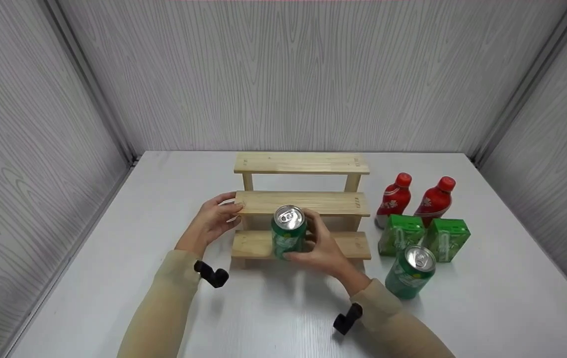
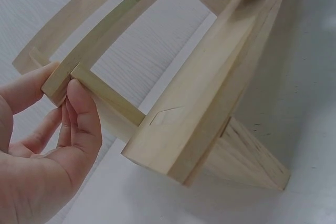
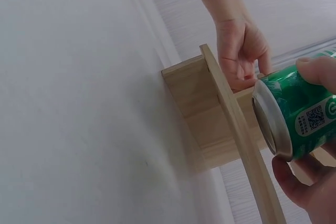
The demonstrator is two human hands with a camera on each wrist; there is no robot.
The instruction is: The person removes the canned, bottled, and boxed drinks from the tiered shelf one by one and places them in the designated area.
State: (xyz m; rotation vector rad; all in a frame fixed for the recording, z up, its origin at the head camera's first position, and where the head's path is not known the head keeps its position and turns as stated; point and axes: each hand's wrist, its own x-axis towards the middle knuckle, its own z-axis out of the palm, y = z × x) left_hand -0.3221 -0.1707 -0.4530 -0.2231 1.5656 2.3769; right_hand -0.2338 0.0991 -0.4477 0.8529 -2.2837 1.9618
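A three-step wooden shelf (image 1: 308, 203) stands on the table. My left hand (image 1: 217, 218) pinches the left end of its middle step, thumb and fingers on either side of the board (image 2: 58, 85) in the left wrist view. In my right hand (image 1: 325, 248) is a green soda can (image 1: 285, 238), gripped round its side with the top facing up. From the head view the can overlaps the middle of the lowest step. The right wrist view shows the can's silver bottom rim (image 3: 273, 121) close to the lowest step's board (image 3: 241, 135).
Right of the shelf, a second green soda can (image 1: 410, 273) stands nearest me. Behind it are two green drink cartons (image 1: 402, 236) side by side, then two red bottles (image 1: 395, 199) with red caps. Pale wood-grain walls (image 1: 283, 74) surround the white table (image 1: 174, 179).
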